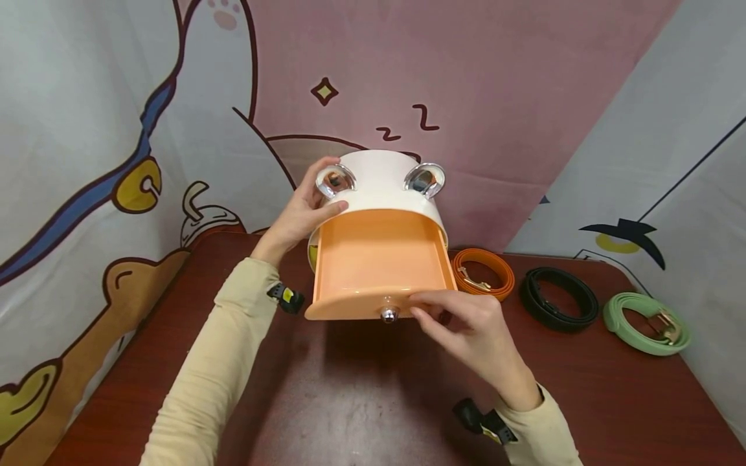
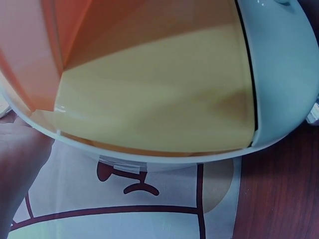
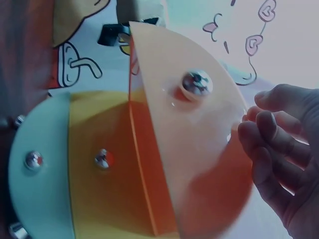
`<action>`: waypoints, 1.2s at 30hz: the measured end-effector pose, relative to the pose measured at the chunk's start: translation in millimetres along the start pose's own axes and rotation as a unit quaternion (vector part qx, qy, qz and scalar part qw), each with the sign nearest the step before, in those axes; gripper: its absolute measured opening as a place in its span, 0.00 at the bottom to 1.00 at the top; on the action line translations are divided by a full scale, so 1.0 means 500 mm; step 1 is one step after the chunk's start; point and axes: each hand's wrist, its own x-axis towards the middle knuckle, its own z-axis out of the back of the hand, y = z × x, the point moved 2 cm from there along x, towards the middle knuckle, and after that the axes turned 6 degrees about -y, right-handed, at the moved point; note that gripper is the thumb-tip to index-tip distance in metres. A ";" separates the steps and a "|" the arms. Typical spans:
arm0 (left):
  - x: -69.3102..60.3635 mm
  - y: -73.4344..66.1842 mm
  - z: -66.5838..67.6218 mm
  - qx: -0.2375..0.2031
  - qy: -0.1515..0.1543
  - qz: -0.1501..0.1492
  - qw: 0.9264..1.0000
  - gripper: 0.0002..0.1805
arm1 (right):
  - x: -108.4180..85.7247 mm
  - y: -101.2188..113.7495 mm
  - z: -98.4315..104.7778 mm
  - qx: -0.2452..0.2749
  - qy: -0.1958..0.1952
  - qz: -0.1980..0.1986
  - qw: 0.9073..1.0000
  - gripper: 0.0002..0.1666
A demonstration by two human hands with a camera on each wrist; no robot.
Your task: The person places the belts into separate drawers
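Note:
A white rounded drawer cabinet (image 1: pixel 379 175) with two silver ear-shaped loops stands on the table. Its top orange drawer (image 1: pixel 379 249) is pulled out, and a bare orange inside shows. A silver ball knob (image 1: pixel 389 314) sits on the drawer front. My left hand (image 1: pixel 297 217) holds the cabinet's upper left side, thumb on the white top beside one loop. At the drawer front's upper edge, right of the knob, my right hand (image 1: pixel 474 330) pinches the rim with its fingertips. Below, a yellow drawer (image 3: pixel 102 184) and a green drawer (image 3: pixel 42 154) are closed.
To the cabinet's right lie three coiled belts: an orange belt (image 1: pixel 504 268), a black belt (image 1: pixel 559 317) and a light green belt (image 1: pixel 626 333) with a gold buckle. They rest on the dark red-brown table (image 1: pixel 373 401). A cartoon-printed cloth (image 1: pixel 466 97) hangs behind.

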 end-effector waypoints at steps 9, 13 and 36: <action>-0.001 -0.001 0.000 0.004 -0.001 0.002 1.000 0.39 | 0.000 -0.018 0.042 -0.028 -0.028 -0.027 0.999 0.17; -0.002 -0.001 0.001 0.006 -0.002 0.004 1.000 0.39 | -0.003 -0.027 0.060 -0.046 -0.035 -0.048 0.997 0.11; -0.001 -0.001 0.001 0.007 -0.002 0.018 1.000 0.40 | -0.064 -0.139 0.085 -0.159 0.057 -0.231 0.958 0.14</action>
